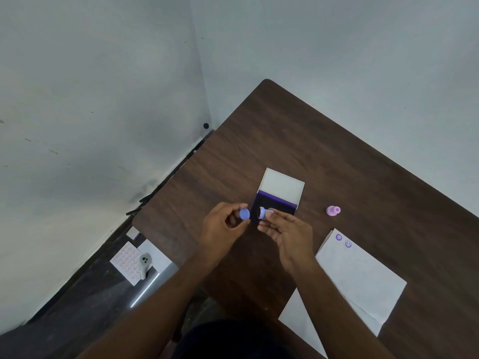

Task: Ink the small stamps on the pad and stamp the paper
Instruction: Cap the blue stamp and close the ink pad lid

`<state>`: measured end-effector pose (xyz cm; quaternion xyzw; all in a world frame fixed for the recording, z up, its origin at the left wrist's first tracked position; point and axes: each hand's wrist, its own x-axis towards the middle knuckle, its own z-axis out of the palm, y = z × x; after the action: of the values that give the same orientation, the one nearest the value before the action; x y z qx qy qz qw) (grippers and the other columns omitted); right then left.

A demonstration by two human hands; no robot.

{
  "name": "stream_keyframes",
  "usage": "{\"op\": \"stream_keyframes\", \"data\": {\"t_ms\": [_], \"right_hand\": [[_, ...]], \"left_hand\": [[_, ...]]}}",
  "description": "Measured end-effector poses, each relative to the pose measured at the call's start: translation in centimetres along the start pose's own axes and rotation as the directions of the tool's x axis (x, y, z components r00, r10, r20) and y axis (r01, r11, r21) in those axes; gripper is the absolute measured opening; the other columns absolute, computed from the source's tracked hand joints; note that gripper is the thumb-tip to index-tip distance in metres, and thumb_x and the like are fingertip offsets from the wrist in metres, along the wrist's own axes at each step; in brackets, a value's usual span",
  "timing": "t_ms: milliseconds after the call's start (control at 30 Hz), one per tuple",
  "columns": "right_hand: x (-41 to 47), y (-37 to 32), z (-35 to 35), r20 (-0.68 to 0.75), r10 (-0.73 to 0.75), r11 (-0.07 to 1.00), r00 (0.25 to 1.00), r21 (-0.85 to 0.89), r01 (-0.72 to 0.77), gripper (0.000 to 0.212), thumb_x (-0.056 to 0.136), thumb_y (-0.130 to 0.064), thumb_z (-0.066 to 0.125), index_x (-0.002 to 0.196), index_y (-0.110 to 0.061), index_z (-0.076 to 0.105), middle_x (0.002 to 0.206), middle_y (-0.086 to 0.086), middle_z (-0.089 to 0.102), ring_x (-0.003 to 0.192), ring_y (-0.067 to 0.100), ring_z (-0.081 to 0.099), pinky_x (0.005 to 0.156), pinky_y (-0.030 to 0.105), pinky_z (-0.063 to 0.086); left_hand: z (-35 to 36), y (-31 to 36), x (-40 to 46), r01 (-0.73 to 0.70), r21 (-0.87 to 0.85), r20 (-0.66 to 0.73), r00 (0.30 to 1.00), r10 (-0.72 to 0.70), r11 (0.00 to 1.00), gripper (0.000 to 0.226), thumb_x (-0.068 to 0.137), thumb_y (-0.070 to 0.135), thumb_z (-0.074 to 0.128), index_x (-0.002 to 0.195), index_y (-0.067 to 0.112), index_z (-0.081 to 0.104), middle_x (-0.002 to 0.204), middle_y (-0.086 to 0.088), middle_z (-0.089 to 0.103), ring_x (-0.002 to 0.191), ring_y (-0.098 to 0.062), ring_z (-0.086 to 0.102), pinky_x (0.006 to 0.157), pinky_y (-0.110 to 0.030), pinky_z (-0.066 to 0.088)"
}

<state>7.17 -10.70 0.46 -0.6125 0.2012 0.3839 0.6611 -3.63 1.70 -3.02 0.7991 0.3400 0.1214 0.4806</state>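
Observation:
My left hand [225, 228] pinches a small round blue cap [244, 213] just left of the ink pad. My right hand [287, 233] holds a small blue stamp [262, 212] on its side, its round face turned toward the cap, over the near edge of the open purple ink pad [276, 206]. The pad's white lid [282, 186] stands open behind it. A pink stamp [333, 210] lies on the table to the right. The white paper [360, 278] at the lower right bears two purple stamped faces [343, 240] near its top corner.
The dark wooden table [298, 141] sits in a corner of grey walls. A second white sheet [302, 325] lies under the paper near the front edge. On a low surface to the left lie a pink dotted sheet [127, 263] and a small grey ghost-shaped object [144, 263].

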Motion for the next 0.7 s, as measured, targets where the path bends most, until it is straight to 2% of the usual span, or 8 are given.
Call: {"op": "stream_keyframes", "data": {"t_ms": [133,300,433,600,700], "right_hand": [[-0.2,0.2,0.3,0.008,0.024,1.000,1.000,0.007,-0.024,0.017,0.077,-0.004,0.073,0.094,-0.002,0.073,0.089,0.017,0.075,0.080,0.034,0.073,0.069,0.036,0.062],[-0.4,0.1,0.4,0.021,0.049,0.999,0.999,0.004,-0.049,0.021,0.076,-0.006,0.074,0.096,-0.002,0.072,0.090,0.016,0.075,0.081,0.033,0.073,0.071,0.036,0.062],[-0.5,0.1,0.5,0.037,0.033,0.999,0.999,-0.003,-0.033,0.023,0.075,-0.006,0.074,0.098,-0.001,0.072,0.089,0.016,0.075,0.082,0.033,0.073,0.073,0.038,0.061],[-0.4,0.1,0.5,0.042,0.021,1.000,0.999,-0.016,-0.020,0.023,0.074,-0.006,0.075,0.096,-0.002,0.072,0.087,0.014,0.076,0.080,0.032,0.074,0.068,0.033,0.062],[-0.3,0.3,0.4,0.044,0.034,0.999,0.998,-0.037,-0.032,0.021,0.075,-0.006,0.075,0.095,-0.002,0.072,0.087,0.016,0.076,0.079,0.033,0.073,0.069,0.033,0.062]], "left_hand": [[0.1,0.7,0.0,0.077,-0.055,0.088,0.994,-0.072,0.996,0.036,0.073,0.028,0.079,0.106,0.026,0.067,0.096,0.020,0.062,0.087,0.006,0.062,0.079,-0.003,0.046],[0.0,1.8,0.1,0.140,-0.160,0.158,0.981,-0.115,0.977,0.045,0.074,0.023,0.079,0.117,0.020,0.067,0.108,0.006,0.072,0.094,0.000,0.068,0.088,-0.019,0.053],[-0.2,2.5,0.4,0.101,-0.154,0.150,0.986,-0.077,0.983,0.047,0.072,0.018,0.080,0.117,0.015,0.068,0.110,0.001,0.072,0.095,-0.004,0.068,0.088,-0.021,0.054],[-0.4,2.8,0.4,0.057,-0.143,0.139,0.990,-0.037,0.988,0.044,0.072,0.015,0.079,0.115,0.011,0.068,0.109,-0.002,0.072,0.096,-0.005,0.068,0.088,-0.021,0.054],[-0.6,2.9,0.4,0.039,-0.133,0.138,0.990,-0.021,0.990,0.042,0.071,0.013,0.079,0.111,0.009,0.070,0.106,-0.004,0.073,0.092,-0.004,0.068,0.086,-0.015,0.052]]}}
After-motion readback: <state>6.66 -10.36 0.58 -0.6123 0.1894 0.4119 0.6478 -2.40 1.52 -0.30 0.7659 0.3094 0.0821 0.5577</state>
